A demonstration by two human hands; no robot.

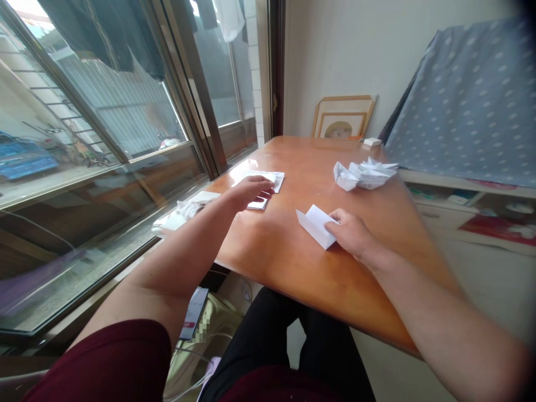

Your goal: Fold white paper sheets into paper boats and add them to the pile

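My right hand point(350, 233) pinches a folded sheet of white paper point(317, 226) between thumb and fingers, just above the wooden table point(288, 251). One flap of the paper stands up at its left side. Farther left, my left hand point(250, 191) reaches over some flat white papers point(278, 180), its fingers stretched out and slightly bent. Under that hand lies another folded paper piece point(257, 204), partly hidden. Whether the fingertips touch the papers is hard to make out.
Several folded paper shapes point(364, 173) sit together on the table's right side. A small white box point(372, 142) and a framed picture point(344, 117) are at the far end. Crumpled white material point(184, 212) lies by the window; a phone point(195, 314) rests below the table edge.
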